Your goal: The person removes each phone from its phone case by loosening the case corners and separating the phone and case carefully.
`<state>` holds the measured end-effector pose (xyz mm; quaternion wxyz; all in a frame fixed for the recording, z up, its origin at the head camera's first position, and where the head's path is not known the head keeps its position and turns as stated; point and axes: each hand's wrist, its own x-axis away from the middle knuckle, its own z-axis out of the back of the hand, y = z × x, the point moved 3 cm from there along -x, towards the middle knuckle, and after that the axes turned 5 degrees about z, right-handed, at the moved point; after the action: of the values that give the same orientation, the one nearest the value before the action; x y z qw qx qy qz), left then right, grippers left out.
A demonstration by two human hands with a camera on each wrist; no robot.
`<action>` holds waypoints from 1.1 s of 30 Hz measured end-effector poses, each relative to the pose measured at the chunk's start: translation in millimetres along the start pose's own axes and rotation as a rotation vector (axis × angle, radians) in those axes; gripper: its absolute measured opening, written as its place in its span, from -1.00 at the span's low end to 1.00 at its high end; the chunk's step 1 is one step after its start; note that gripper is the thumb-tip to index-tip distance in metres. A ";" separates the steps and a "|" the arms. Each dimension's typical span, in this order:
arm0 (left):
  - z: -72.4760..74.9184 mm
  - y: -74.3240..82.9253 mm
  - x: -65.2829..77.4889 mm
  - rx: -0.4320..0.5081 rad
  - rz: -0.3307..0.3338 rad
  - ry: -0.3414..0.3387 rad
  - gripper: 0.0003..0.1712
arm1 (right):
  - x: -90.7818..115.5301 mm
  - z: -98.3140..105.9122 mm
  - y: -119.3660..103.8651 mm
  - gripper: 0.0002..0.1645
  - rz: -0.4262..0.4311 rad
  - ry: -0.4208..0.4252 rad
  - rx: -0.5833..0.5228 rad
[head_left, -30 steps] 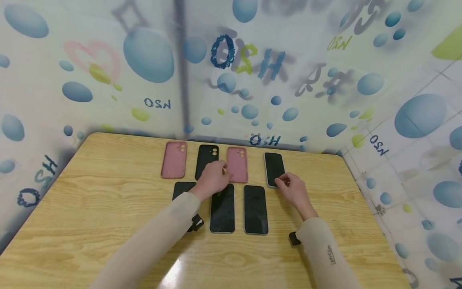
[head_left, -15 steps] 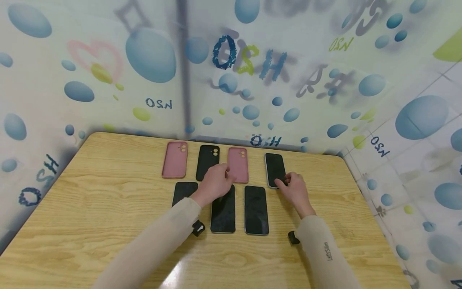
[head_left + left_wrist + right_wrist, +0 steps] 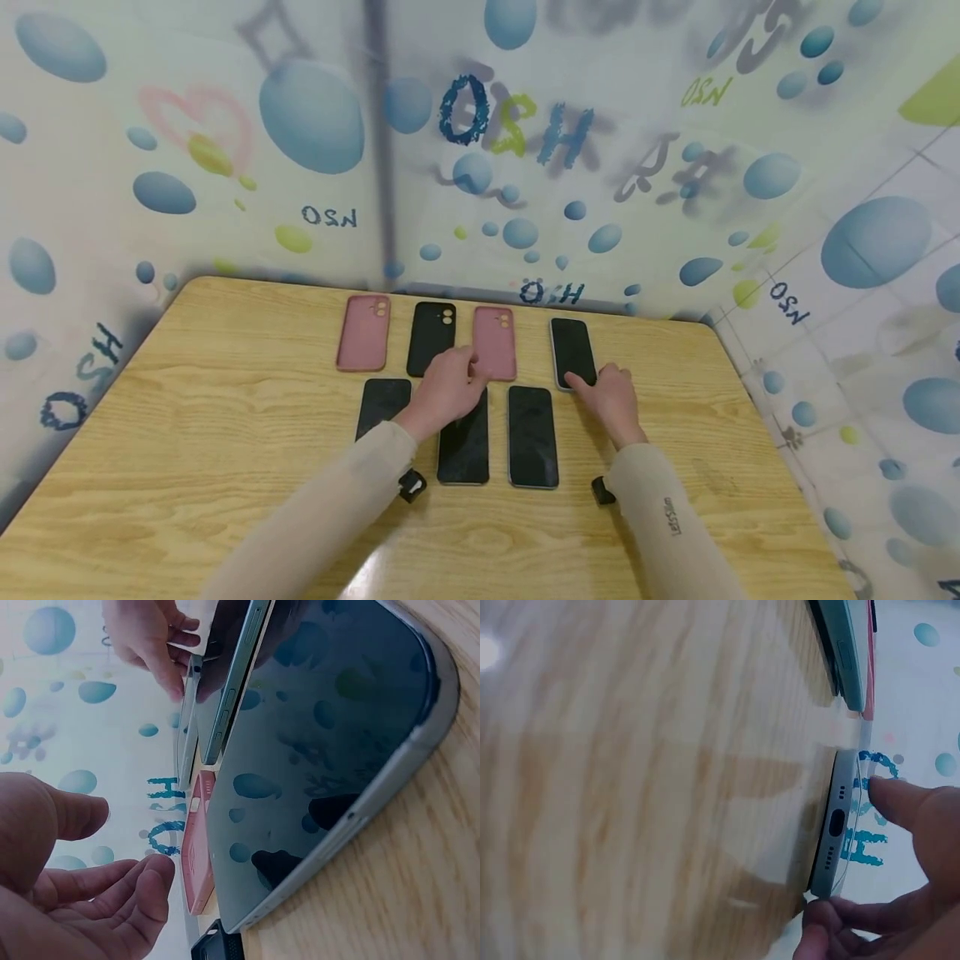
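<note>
Bent fingers of my right hand (image 3: 609, 400) lie against the right edge of a black-screened smartphone (image 3: 572, 346) at the back right, and the thumb reaches over its screen. In the right wrist view the fingertips meet that phone's lower corner, next to the port, and a thin curved line stands off its screen. My left hand (image 3: 446, 387) hovers with loosely bent fingers above the middle smartphone (image 3: 463, 454), holding nothing. Just beyond it are a pink phone case (image 3: 494, 342) and a black phone case (image 3: 431, 337). The left wrist view shows a gap between its thumb and fingers.
A second pink phone case (image 3: 363, 332) lies at the back left. In the front row, another smartphone (image 3: 532, 437) lies to the right and one more (image 3: 382, 404) is partly behind the left arm. A patterned curtain (image 3: 480, 150) rises behind the wooden table (image 3: 187, 467).
My right hand shifts slightly, its thumb moving left over the screen and its fingers spreading wider at the phone's right side. The left hand moves slightly rightward. Phones and cases stay in place.
</note>
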<state>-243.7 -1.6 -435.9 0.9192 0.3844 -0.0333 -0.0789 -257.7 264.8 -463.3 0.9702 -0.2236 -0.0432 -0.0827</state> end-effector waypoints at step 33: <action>2.9 -2.2 2.8 0.021 -0.002 -0.001 -0.76 | -5.3 8.5 -4.0 -0.52 -0.074 0.001 -0.266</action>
<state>-241.6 -5.6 -435.4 0.9150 0.3941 -0.0344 -0.0796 -264.0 265.7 -454.7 0.9284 -0.3483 -0.0394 -0.1234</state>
